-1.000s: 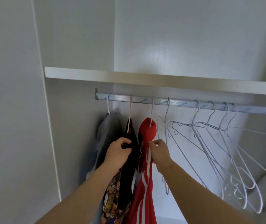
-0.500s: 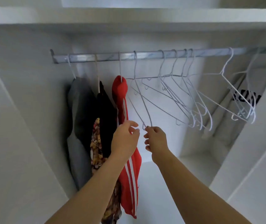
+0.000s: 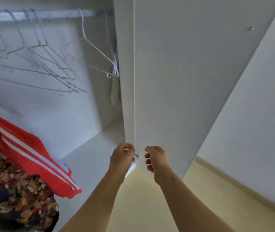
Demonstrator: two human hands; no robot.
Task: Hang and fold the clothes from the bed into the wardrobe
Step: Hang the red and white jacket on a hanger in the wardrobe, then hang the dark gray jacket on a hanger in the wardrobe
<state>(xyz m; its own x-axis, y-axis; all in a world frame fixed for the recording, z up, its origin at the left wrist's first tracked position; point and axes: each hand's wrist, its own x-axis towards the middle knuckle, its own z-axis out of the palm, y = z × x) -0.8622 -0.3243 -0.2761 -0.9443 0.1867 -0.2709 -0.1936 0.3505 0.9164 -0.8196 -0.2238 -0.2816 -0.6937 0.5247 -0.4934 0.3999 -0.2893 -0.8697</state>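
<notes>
1. At the lower edge of the tall, smooth white wardrobe door, the left hand and the right hand are hovering just apart, with a small shiny metal piece showing between them.
2. The left hand's fingers are curling toward that metal piece; I cannot tell whether they are pinching it. The right hand's fingers are hanging loosely curled, holding nothing.
3. Left of the door's edge, the wardrobe's flat white base is lying open between the door and the clothes.
4. The clothes are hanging at the far left, where a red garment with white stripes is draping just beside a dark floral-patterned fabric.
5. Above, thin grey wire hangers are dangling, blurred, from a round metal rail, and one white wire hanger is hanging near the door's edge.
6. Pale yellow flooring is stretching beneath both forearms toward a plain white wall.
</notes>
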